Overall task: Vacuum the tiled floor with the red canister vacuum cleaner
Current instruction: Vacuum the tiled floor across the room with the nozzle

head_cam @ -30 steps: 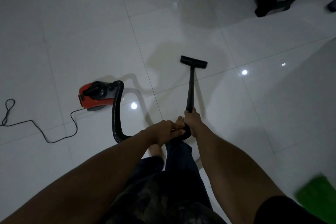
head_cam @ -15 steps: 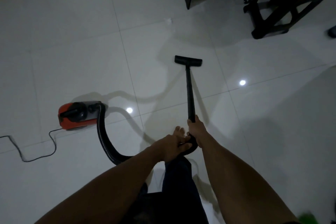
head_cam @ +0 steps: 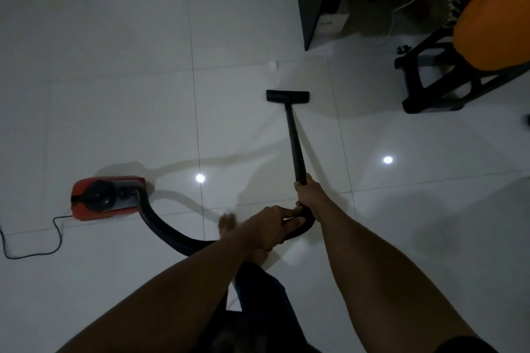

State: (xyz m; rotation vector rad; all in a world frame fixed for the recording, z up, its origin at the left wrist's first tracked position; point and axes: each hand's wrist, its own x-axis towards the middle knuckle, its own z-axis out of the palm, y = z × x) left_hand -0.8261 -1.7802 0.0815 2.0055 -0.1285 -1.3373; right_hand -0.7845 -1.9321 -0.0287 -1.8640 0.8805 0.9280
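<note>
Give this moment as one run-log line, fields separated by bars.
left hand: grips hose bend | right hand: grips wand | floor nozzle: on tiled floor | red canister: at left

white tiled floor [head_cam: 114, 94]: glossy, smooth, mirrors two light spots. Red canister vacuum [head_cam: 107, 198] looks like smooth plastic with a slight sheen. Straight black wand [head_cam: 294, 143], black floor head [head_cam: 287, 95] and black hose [head_cam: 160, 226]: all matt.

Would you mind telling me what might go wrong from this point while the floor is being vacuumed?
The hose curves right beside the bare foot, so a step could catch it. The power cord lies loose beside the canister and may snag. Pushed further, the floor head might knock the black stool.
</note>
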